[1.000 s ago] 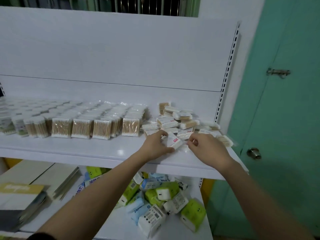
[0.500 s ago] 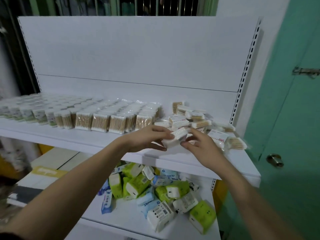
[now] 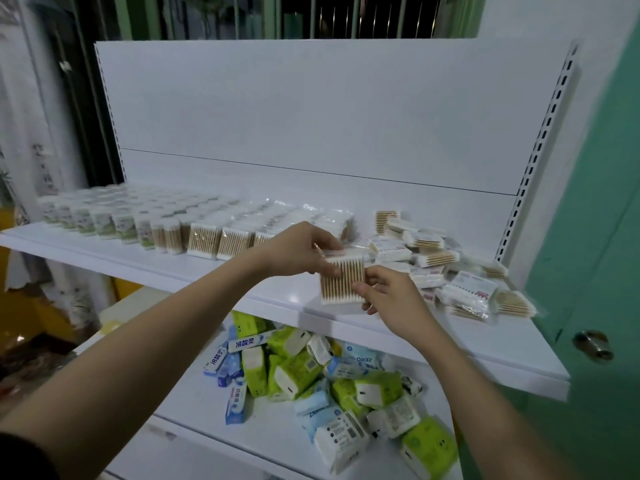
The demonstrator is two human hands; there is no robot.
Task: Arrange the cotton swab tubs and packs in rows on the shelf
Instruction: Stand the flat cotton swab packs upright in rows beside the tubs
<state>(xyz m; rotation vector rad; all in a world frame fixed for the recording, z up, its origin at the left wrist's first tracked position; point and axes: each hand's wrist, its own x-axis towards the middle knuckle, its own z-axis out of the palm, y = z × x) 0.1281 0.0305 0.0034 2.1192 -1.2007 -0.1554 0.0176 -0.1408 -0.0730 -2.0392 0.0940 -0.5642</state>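
Observation:
A flat pack of wooden cotton swabs (image 3: pixel 343 279) is held upright just above the white shelf (image 3: pixel 214 271). My left hand (image 3: pixel 298 251) pinches its upper left edge and my right hand (image 3: pixel 388 294) pinches its lower right corner. Behind my left hand, packs (image 3: pixel 221 239) stand in neat rows across the shelf's middle, and tubs (image 3: pixel 104 220) stand in rows further left. A loose heap of packs (image 3: pixel 436 261) lies at the right end of the shelf.
On the lower shelf (image 3: pixel 270 431) lies a jumble of green, blue and white tissue packs (image 3: pixel 346 382) and toothpaste boxes (image 3: pixel 235 372). A green door (image 3: pixel 595 271) with a round knob (image 3: pixel 593 344) stands right of the slotted upright (image 3: pixel 540 147).
The pack has been lifted from the heap's edge and turned from lying flat to standing upright between both hands. My view has swung left, bringing more of the shelf's left end into sight.

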